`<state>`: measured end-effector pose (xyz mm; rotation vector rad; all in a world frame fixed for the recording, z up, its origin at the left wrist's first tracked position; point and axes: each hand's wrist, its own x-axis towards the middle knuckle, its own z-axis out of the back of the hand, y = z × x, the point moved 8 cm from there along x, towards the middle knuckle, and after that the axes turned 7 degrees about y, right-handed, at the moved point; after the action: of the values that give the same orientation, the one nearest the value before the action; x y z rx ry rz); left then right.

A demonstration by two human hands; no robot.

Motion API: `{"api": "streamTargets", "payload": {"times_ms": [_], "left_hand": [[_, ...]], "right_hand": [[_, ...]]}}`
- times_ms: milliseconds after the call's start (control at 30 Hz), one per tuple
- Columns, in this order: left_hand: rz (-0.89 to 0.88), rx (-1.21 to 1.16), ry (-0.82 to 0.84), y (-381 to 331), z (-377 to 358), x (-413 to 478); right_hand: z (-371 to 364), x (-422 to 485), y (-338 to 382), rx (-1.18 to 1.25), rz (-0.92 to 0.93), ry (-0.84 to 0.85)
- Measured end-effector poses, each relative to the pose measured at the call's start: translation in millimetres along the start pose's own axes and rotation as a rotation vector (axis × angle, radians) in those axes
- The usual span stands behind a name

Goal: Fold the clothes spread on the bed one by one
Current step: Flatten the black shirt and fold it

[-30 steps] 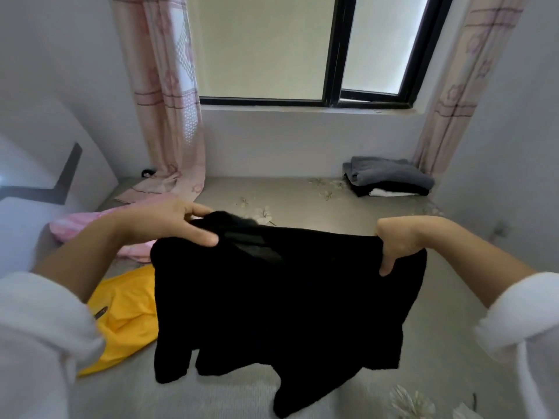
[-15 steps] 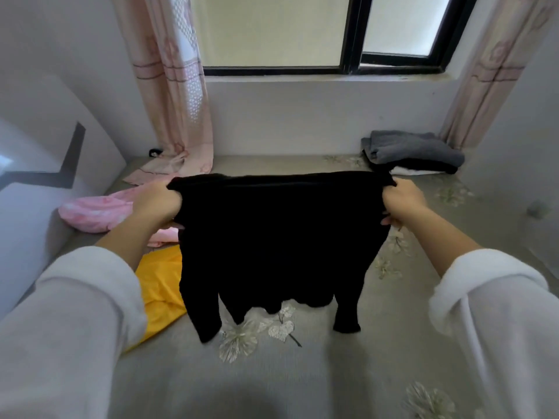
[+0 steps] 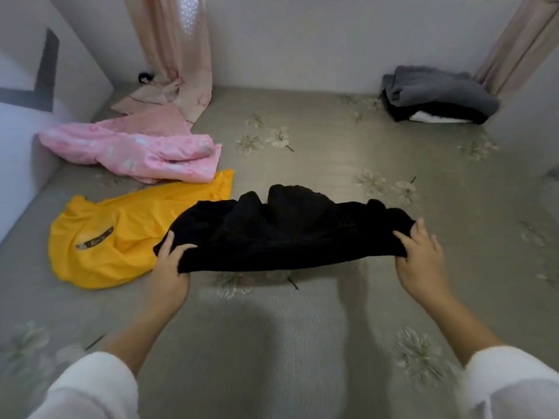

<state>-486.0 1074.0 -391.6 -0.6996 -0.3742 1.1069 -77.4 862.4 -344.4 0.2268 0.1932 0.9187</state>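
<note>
The black garment (image 3: 287,231) is bunched, so its sleeves and neckline cannot be made out. Some fingers of the left hand (image 3: 169,273) and right hand (image 3: 420,261) are lost under the cloth. It covers one edge of the yellow garment (image 3: 115,237), whose label (image 3: 94,238) is unreadable. A white piece (image 3: 435,117) barely shows inside the folded stack (image 3: 435,92). Both curtains (image 3: 178,49) run off the top, and the white sleeves (image 3: 90,388) blur off the bottom.

Home bedrm: bed (image 3: 302,343), curtains (image 3: 175,49), strewn clothes (image 3: 136,152).
</note>
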Motion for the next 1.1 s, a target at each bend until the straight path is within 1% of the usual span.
{"api": "streamTargets", "payload": {"times_ms": [67,167,233,300,367,433,500,533,567,633,700,767,800,867,933,967,1000,1033,1067,1100], "left_hand": [[0.085,0.127,0.103,34,-39,-22],[0.248,0.357,0.364,82,-97,-63],[0.275,0.481,0.524,106,-128,-94],[0.270,0.565,0.651,122,-151,-123],[0.301,0.587,0.786,138,-171,-148],[0.389,0.551,0.934,154,-189,-171],[0.445,0.541,1.026,160,-201,-182],[0.450,0.543,1.005,159,-204,-181],[0.446,0.536,0.931,155,-206,-174],[0.405,0.491,0.726,140,-207,-155],[0.341,0.356,0.570,124,-219,-140],[0.356,0.190,0.542,113,-238,-135],[0.415,0.097,0.542,113,-246,-134],[0.542,-0.088,0.485,116,-256,-134],[0.624,-0.220,0.416,121,-259,-135],[0.644,-0.270,0.412,122,-260,-137],[0.645,-0.306,0.429,122,-260,-140],[0.620,-0.321,0.446,121,-258,-143],[0.550,-0.321,0.452,118,-254,-147],[0.418,-0.291,0.447,111,-247,-149]], "right_hand": [[-51,-18,-16,-0.027,-0.070,0.167],[-122,-54,-36,-0.140,-0.120,0.405],[-161,-80,-48,-0.208,-0.111,0.521],[-191,-105,-59,-0.274,-0.100,0.608],[-215,-130,-72,-0.335,-0.112,0.706],[-234,-151,-87,-0.395,-0.156,0.823],[-246,-162,-96,-0.414,-0.223,0.903],[-250,-162,-96,-0.406,-0.248,0.901],[-252,-157,-94,-0.396,-0.256,0.863],[-256,-142,-81,-0.345,-0.222,0.734],[-267,-129,-64,-0.182,-0.172,0.631],[-284,-123,-53,-0.005,-0.163,0.620],[-293,-121,-50,0.040,-0.171,0.631],[-306,-120,-51,0.053,-0.201,0.658],[-316,-122,-59,0.033,-0.216,0.697],[-319,-124,-61,0.005,-0.189,0.715],[-319,-125,-62,-0.034,-0.134,0.702],[-314,-126,-60,-0.073,-0.051,0.644],[-307,-128,-57,-0.107,0.054,0.561],[-299,-133,-54,-0.125,0.161,0.465]]}}
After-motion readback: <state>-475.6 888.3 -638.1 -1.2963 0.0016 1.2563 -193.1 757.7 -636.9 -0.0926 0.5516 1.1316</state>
